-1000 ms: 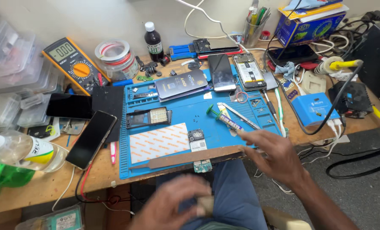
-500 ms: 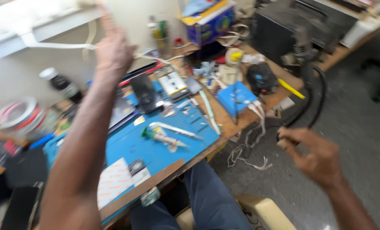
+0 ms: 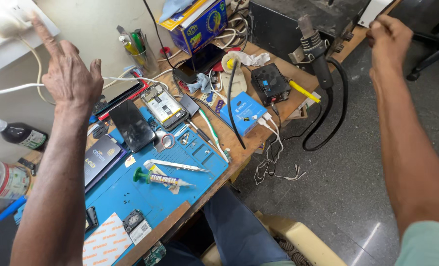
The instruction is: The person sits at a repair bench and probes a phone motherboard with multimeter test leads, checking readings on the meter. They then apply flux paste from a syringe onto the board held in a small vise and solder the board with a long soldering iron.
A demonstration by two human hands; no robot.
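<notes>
Left hand (image 3: 69, 74) raised, index finger on wall socket (image 3: 12, 22); right hand (image 3: 389, 37) loosely curled, seemingly empty.

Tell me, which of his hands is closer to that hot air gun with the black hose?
Right. The right hand is raised just beside the hot air gun; the left hand is far across the bench, at the wall socket.

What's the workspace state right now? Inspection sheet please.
Surface: blue work mat on wooden bench.
Job's things: left hand, forefinger raised at wall socket; right hand loosely closed near hot-air wand.
Clutter: opened phone, dark phone, flux syringe, tweezers, bottle.
Fingers: both hold nothing visible.
Cables: white cable along wall; black hose hanging off bench.
Surroundings: grey floor.
</notes>
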